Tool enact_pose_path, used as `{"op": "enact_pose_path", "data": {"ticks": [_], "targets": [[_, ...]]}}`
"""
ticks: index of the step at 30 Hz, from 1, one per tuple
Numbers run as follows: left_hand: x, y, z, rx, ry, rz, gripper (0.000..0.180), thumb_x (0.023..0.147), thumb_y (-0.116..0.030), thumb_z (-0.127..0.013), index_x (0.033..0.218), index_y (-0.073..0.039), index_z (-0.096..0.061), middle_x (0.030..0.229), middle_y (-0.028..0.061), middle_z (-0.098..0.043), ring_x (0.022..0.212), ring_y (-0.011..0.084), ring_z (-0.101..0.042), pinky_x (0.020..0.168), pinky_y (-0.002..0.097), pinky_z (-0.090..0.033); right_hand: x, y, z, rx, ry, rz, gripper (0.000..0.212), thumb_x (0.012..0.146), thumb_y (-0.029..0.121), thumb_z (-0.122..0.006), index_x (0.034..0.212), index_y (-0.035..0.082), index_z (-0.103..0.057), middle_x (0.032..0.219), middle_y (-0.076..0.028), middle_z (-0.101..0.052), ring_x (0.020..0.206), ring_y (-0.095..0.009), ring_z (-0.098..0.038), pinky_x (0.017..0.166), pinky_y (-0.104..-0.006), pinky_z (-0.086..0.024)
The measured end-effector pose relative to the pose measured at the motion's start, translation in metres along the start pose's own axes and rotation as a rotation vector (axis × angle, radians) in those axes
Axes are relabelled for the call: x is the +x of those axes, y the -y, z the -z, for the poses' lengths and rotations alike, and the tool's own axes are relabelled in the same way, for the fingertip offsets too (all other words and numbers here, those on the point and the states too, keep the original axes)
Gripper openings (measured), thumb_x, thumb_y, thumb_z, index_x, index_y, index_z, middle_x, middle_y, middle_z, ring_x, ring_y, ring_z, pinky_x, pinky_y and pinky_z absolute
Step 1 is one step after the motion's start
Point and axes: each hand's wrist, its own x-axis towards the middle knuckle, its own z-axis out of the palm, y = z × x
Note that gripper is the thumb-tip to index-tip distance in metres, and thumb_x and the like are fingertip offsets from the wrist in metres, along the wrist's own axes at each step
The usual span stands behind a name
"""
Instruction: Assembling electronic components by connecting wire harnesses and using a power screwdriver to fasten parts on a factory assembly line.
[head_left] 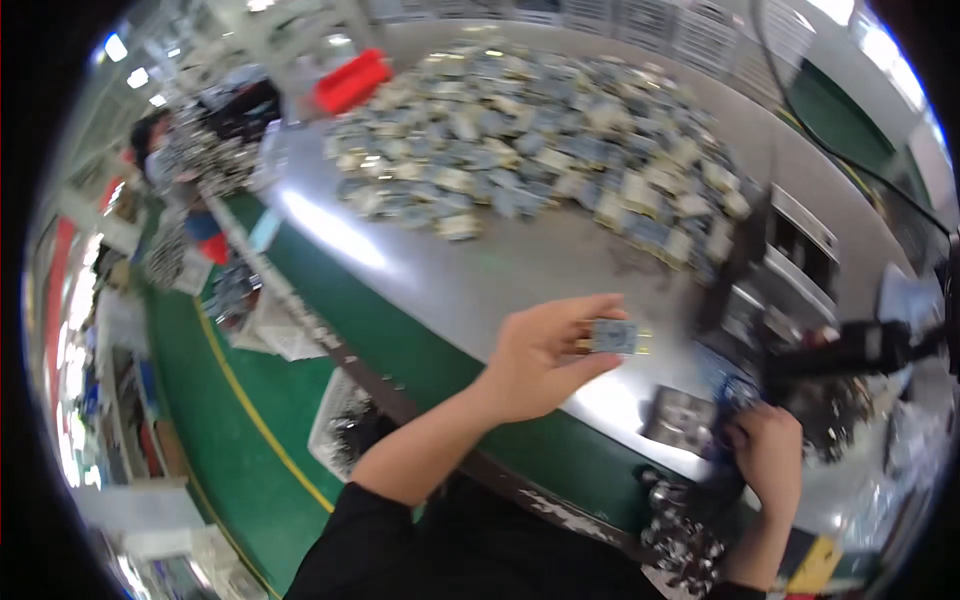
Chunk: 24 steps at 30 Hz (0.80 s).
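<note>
My left hand (545, 355) is raised over the bench, its thumb and fingers pinching a small blue-grey block with brass-coloured prongs (613, 337). Lower and to the right, my right hand (768, 445) has its fingers curled beside a dark, blurred fixture with a blue part (738, 392); what they hold, if anything, is hidden. Just left of that hand lies a squarish metal block (680, 418). Beyond my hands spreads a large heap of similar blue-grey and cream blocks (520, 140).
A red bin (352, 82) stands at the heap's far left. Shiny metal parts (685, 530) are piled by the near edge. A black machine arm (850, 350) reaches in from the right. Left of the bench, a white crate (330, 425) stands on the green floor (225, 440).
</note>
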Motion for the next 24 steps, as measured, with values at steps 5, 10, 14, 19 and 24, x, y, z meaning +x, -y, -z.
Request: {"op": "enact_pose_path", "data": {"ticks": [5, 10, 14, 19, 24], "targets": [[0.015, 0.004, -0.018, 0.117, 0.128, -0.137, 0.060, 0.087, 0.014, -0.078, 0.142, 0.002, -0.059, 0.133, 0.0162, -0.066, 0.118, 0.0232, -0.070, 0.100, 0.0374, -0.061, -0.004, -0.007, -0.004, 0.093, -0.095, -0.085, 0.016, 0.083, 0.000, -0.073, 0.096, 0.000, -0.063, 0.089, -0.020, -0.066, 0.082, -0.044, -0.065, 0.072, -0.0495, -0.051], [0.024, 0.002, -0.037, 0.185, 0.158, -0.178, 0.049, 0.087, 0.010, -0.080, 0.133, -0.001, -0.067, 0.130, 0.0145, -0.068, 0.116, 0.0233, -0.072, 0.100, 0.0384, -0.062, -0.015, -0.009, 0.011, 0.245, -0.110, -0.133, 0.016, 0.087, -0.007, -0.067, 0.101, -0.001, -0.060, 0.089, -0.020, -0.063, 0.084, -0.043, -0.064, 0.073, -0.0455, -0.052], [0.031, 0.007, -0.059, 0.407, 0.345, -0.134, 0.042, 0.081, 0.004, -0.086, 0.120, -0.004, -0.073, 0.120, 0.0152, -0.074, 0.110, 0.0254, -0.074, 0.095, 0.0363, -0.061, -0.014, -0.011, 0.025, 0.376, -0.116, -0.072, 0.016, 0.086, -0.010, -0.066, 0.099, -0.002, -0.060, 0.092, -0.018, -0.063, 0.084, -0.040, -0.064, 0.073, -0.0418, -0.053], [0.024, 0.060, -0.080, 0.702, 0.529, -0.327, 0.030, 0.075, -0.010, -0.091, 0.102, -0.007, -0.079, 0.108, 0.0052, -0.080, 0.113, 0.0300, -0.075, 0.093, 0.0420, -0.061, -0.015, -0.015, 0.031, 0.421, -0.142, 0.003, 0.018, 0.082, -0.010, -0.069, 0.096, -0.002, -0.061, 0.090, -0.015, -0.062, 0.079, -0.037, -0.064, 0.071, -0.0417, -0.052], [0.018, 0.079, -0.087, 0.637, 0.466, -0.430, 0.023, 0.076, -0.011, -0.091, 0.096, -0.009, -0.080, 0.104, 0.0038, -0.080, 0.113, 0.0286, -0.075, 0.092, 0.0405, -0.062, -0.019, -0.015, 0.038, 0.367, -0.164, -0.003, 0.017, 0.082, -0.008, -0.072, 0.095, 0.000, -0.064, 0.088, -0.015, -0.065, 0.080, -0.037, -0.066, 0.070, -0.0412, -0.053]]}}
